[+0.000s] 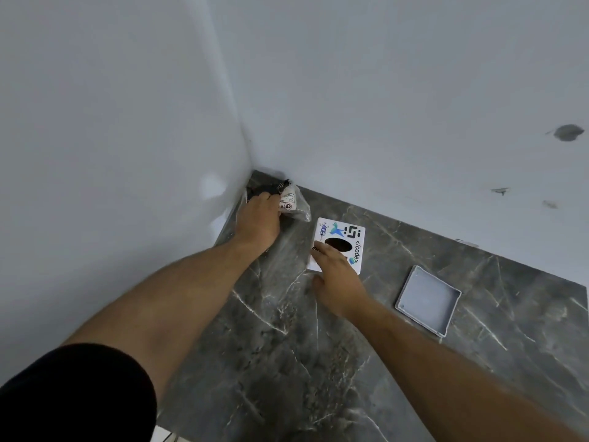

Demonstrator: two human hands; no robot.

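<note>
My left hand (258,218) reaches into the corner of the dark marble counter (287,346) and grips a clear plastic bag (294,202) with dark contents and a white label. My right hand (338,282) rests with straight fingers on the near edge of a white square box (345,237). The box has colourful stickers and a dark oval opening on top. It sits just right of the bag.
A shallow grey square lid (427,299) lies upside down on the counter to the right. White walls (127,122) meet in the corner behind the bag. The right wall has a few dark marks (569,133).
</note>
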